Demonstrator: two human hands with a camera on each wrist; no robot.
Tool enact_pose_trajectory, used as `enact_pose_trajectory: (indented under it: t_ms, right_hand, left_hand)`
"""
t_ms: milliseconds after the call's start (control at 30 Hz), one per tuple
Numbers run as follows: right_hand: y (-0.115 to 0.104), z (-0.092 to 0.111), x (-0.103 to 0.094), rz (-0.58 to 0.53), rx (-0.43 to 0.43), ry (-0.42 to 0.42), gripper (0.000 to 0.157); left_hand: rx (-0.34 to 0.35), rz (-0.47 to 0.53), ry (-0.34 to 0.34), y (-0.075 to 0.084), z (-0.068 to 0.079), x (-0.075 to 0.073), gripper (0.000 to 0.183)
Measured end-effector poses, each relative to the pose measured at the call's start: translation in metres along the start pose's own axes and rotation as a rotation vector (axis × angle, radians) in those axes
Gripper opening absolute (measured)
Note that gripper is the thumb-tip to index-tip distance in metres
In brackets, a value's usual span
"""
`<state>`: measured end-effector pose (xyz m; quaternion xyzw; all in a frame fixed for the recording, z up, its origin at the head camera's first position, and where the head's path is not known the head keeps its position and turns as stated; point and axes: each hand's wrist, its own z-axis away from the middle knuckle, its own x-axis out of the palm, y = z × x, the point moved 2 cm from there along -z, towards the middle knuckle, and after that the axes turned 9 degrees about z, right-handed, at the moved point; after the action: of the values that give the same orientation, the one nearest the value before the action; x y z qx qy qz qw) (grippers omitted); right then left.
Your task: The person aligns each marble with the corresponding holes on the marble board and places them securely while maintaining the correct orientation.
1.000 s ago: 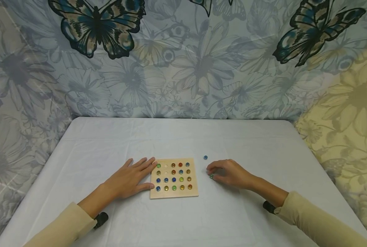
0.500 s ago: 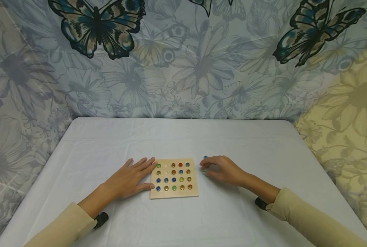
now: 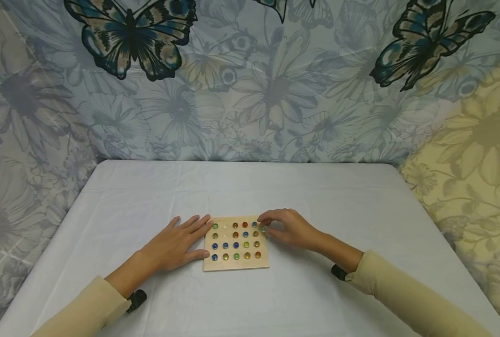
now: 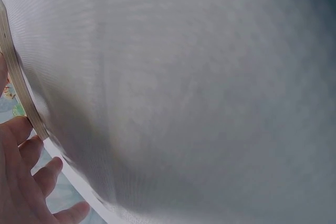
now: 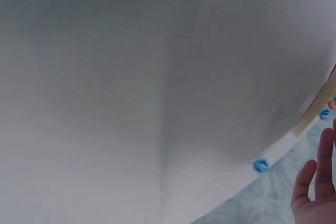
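Note:
A square wooden board [image 3: 237, 268] lies on the table, with rows of coloured glass marbles in its hollows. Two hollows in the second column from the left, in the upper rows, hold no marble. My left hand [image 3: 178, 245] rests at the board's left edge, fingers spread, index finger and thumb touching it. Over the board's upper right edge, my right hand [image 3: 293, 229] pinches a green marble [image 3: 264, 229] between thumb and fingers. A loose blue marble [image 5: 261, 165] sits on the cloth in the right wrist view; in the head view the right hand hides it.
A white cloth [image 3: 148, 187] covers the table. Behind it hangs fabric [image 3: 250, 117] printed with flowers and butterflies. Dark wrist cameras sit under the left cuff [image 3: 137, 299] and the right cuff [image 3: 339, 272].
My right hand has carried the green marble leftward from the cloth to the board's right edge, passing in front of the blue marble. The left hand has stayed at the board.

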<state>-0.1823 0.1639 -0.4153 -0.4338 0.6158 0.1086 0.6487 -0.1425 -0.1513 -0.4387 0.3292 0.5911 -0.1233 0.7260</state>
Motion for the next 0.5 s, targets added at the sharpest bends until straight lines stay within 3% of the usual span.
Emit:
enact_pose_trajectory:
  t_ms: [500]
  right_hand:
    - [-0.02,-0.025,0.007,-0.039,-0.004,-0.014,0.034]
  left_hand:
    - [-0.011,0.009,-0.006,0.002,0.001,-0.002,0.077]
